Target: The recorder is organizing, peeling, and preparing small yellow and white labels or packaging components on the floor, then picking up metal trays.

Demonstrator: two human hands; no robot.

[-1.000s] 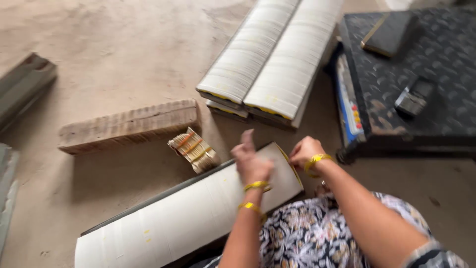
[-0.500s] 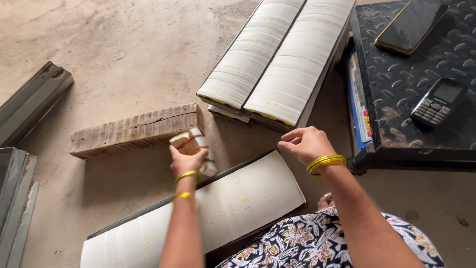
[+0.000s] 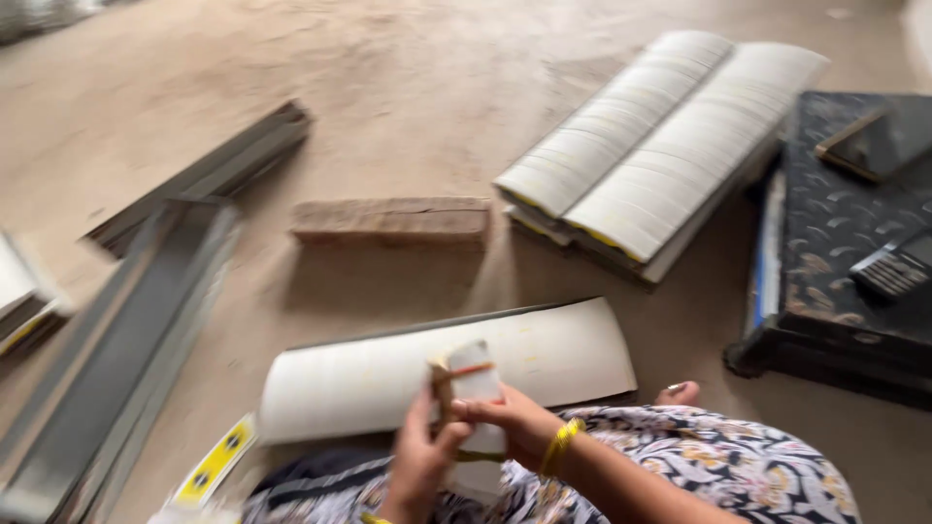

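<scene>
Small banded bundle (image 3: 471,388) of pale cards, gripped upright above the lap, directly in front of the long curved white stack (image 3: 447,374) lying on the floor. Left hand (image 3: 419,464) curled around the bundle's lower left edge, fingers closed on it. Right hand (image 3: 513,419), yellow bangles at the wrist, pinched shut on the bundle's right side, thumb and fingers pressing the cards. Bundle blurred, so the band and the layers could not be told apart clearly.

Beyond the curved white stack, a worn wooden block (image 3: 391,218) lay flat, well apart from the hands. Farther back and to the right of the stack, two more long white stacks (image 3: 660,146) rested side by side, touching. To the stack's right, a dark patterned platform (image 3: 835,262) carried a dark flat phone (image 3: 879,141) and a smaller dark device (image 3: 898,267). To the stack's left, long grey metal channels (image 3: 146,320) lay slanted across the sandy floor (image 3: 388,78). Bare toe (image 3: 677,393) showing just beside the stack's right end, patterned cloth (image 3: 718,466) covering the lap.
</scene>
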